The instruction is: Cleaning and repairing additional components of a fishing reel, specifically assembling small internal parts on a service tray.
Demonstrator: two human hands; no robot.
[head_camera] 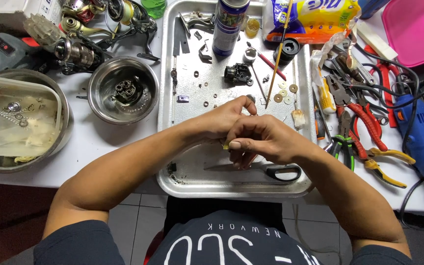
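Both hands are meeting over the tray (165,98) on the worktop (99,142). The right hand (266,140) is pinching a small yellowish part (226,145), its grip clamped on it; the left hand (222,120) is touching it, fingers curled together. Scissors (271,171) are lying beneath. Farther off are a bowl (99,98) and a spray can (227,27).

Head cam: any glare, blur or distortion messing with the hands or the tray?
Head view: even overhead light, soft shadows under the hands. Mild glare on the metal tray and steel bowl. Left hand and right hand are sharp; the small yellowish piece between them is mostly hidden. Wide-angle bending shows at the table edge.
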